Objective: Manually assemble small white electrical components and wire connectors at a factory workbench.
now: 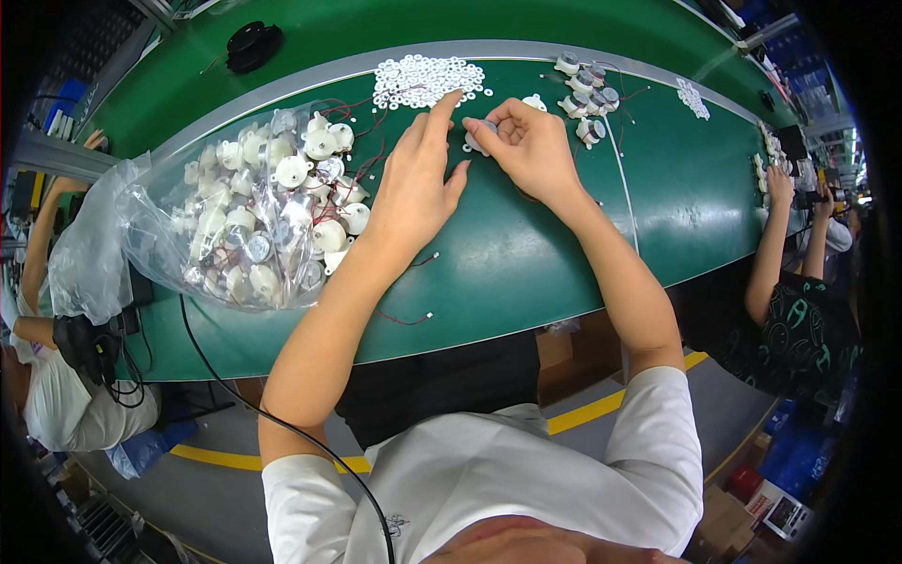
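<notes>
My right hand is closed, pinching a small round motor-like part with a grey top and white plastic mount between thumb and fingers. My left hand is just left of it, index finger stretched toward the near edge of a pile of small white rings. Its thumb is spread away from the fingers, and I see nothing held in it. By my left forearm, a clear plastic bag lies on its side, full of similar white parts with red and black wires, some spilling from its mouth.
Several grey-topped parts stand at the far right of my hands, with a smaller group of white rings beyond. A black cable runs across my left arm. Co-workers' arms reach in at both sides of the green table.
</notes>
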The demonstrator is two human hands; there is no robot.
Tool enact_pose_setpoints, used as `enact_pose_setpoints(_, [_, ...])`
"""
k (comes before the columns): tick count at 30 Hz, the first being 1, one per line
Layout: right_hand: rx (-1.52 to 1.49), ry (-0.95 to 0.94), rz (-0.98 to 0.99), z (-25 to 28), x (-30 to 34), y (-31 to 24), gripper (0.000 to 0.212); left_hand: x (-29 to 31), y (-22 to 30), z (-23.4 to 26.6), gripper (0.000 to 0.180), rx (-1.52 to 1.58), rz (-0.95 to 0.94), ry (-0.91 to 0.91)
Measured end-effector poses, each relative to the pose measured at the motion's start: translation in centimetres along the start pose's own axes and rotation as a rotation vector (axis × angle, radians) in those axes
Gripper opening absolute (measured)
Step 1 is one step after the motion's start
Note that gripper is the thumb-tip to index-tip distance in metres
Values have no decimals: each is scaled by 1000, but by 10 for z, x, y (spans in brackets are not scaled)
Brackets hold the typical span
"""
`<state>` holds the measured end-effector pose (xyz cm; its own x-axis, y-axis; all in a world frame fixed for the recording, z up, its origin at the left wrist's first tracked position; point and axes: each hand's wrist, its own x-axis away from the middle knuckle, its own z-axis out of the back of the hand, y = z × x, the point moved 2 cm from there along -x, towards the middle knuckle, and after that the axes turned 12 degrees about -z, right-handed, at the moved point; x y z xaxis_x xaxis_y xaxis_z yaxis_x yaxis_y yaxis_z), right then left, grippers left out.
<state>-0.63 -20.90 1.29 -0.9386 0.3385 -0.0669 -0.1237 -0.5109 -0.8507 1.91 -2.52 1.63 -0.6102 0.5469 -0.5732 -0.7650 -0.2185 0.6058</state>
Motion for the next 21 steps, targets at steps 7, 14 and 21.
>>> enact_pose_setpoints(7, [-36, -11, -70, 0, -1, -1, 33, -1, 0, -3, 77, -15, 22, -15])
enact_pose_setpoints(14, [14, -132, 76, 10, 1, 1, 23, -4, -6, -11, 74, 32, 26, 35])
enact_pose_setpoints(21, [40, -186, 106, 13, 1, -3, 19, -1, -5, -5, 73, 84, 82, 8])
